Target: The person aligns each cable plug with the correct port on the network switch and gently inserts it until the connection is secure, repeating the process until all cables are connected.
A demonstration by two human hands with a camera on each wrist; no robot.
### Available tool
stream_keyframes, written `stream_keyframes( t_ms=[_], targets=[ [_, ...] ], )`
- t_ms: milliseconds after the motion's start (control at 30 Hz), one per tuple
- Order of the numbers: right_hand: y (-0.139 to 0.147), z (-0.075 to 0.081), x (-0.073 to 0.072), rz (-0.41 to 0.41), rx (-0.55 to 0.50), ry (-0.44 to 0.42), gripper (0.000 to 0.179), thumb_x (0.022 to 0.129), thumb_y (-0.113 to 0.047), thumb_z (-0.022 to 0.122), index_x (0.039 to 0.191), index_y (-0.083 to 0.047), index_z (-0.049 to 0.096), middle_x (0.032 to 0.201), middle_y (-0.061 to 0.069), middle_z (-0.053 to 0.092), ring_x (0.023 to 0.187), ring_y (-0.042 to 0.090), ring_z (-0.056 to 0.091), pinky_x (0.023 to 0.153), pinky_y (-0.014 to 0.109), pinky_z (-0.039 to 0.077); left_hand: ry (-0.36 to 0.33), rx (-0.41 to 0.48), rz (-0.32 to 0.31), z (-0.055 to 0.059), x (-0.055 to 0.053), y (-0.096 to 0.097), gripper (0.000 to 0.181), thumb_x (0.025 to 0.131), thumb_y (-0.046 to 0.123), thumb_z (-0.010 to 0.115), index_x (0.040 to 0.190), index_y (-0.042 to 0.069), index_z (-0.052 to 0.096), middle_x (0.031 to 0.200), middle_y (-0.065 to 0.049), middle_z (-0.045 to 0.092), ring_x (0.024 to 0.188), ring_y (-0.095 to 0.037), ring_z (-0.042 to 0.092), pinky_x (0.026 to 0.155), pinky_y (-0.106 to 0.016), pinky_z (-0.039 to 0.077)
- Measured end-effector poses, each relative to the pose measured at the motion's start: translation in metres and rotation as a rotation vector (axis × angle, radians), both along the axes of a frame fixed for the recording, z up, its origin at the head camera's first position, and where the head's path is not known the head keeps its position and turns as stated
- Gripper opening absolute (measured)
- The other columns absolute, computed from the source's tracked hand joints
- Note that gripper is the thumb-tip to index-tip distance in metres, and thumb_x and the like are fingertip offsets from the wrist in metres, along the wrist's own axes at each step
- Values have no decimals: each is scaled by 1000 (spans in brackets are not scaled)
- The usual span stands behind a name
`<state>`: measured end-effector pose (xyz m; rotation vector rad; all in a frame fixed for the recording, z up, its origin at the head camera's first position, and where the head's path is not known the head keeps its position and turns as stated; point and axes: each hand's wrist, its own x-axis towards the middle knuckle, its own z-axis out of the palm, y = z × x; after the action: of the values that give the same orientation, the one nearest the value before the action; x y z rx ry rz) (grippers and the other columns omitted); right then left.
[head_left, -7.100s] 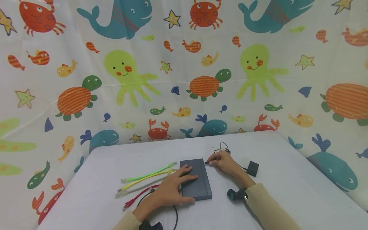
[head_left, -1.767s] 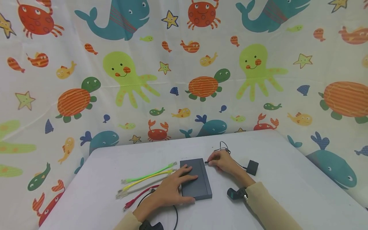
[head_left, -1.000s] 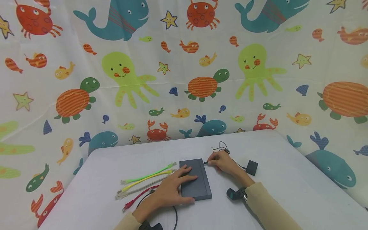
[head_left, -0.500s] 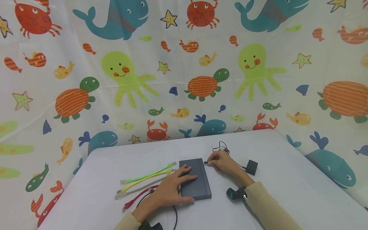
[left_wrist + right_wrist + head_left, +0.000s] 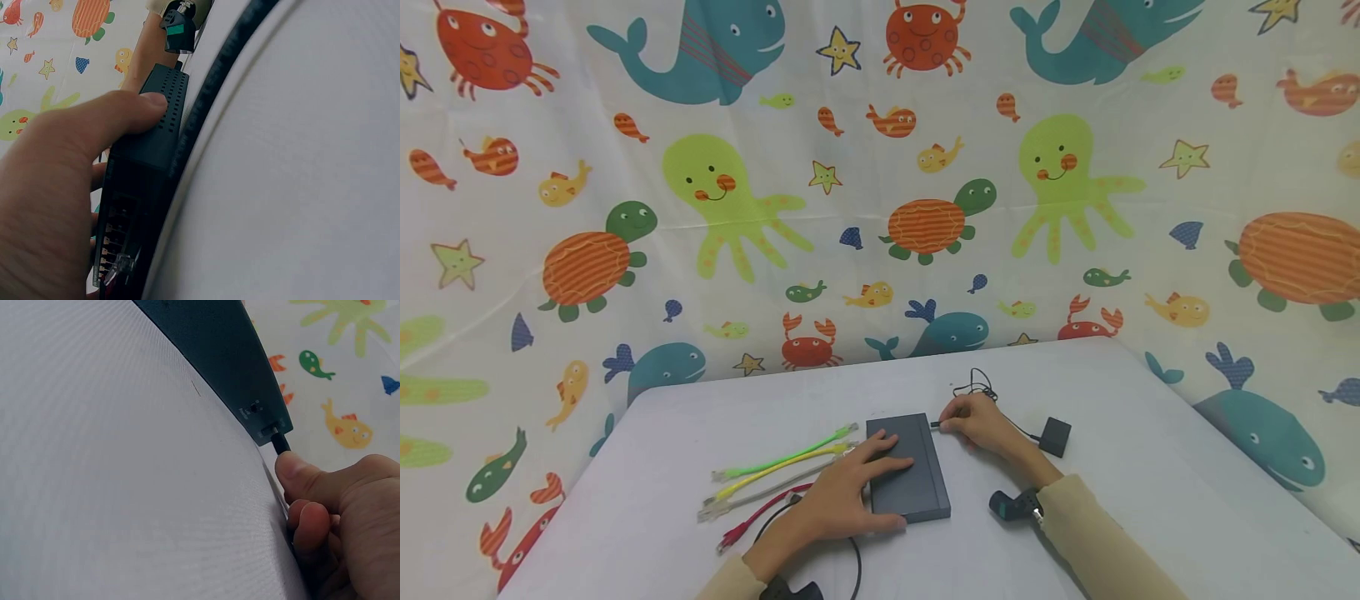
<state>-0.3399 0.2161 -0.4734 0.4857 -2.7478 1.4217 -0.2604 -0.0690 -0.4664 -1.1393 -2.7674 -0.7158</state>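
Note:
A dark grey network switch lies flat on the white table. My left hand holds it from the left, fingers spread over its top. The left wrist view shows the thumb against its vented end and a row of ports along one side. At the far right corner, my right hand pinches a black power plug between thumb and fingers. In the right wrist view the plug meets a socket in the switch's narrow panel, a little metal showing.
Left of the switch lie green, yellow, grey and red network cables. A black cable runs under the left wrist. Beyond the right hand are a coiled thin cord and its black power adapter.

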Motion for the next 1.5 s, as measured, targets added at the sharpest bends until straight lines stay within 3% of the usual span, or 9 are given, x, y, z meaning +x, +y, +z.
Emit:
stream_keyframes(
  t_ms=[1500],
  targets=[
    [-1, 0, -1, -38, 26, -19, 5, 84, -19, 73, 87, -15, 72, 72, -1, 62, 45, 9, 47, 44, 23, 39, 8, 1, -4, -1, -1, 0, 69, 75, 74, 61, 138, 51, 42, 155, 10, 34, 148, -21, 25, 107, -56, 38]
  ],
)
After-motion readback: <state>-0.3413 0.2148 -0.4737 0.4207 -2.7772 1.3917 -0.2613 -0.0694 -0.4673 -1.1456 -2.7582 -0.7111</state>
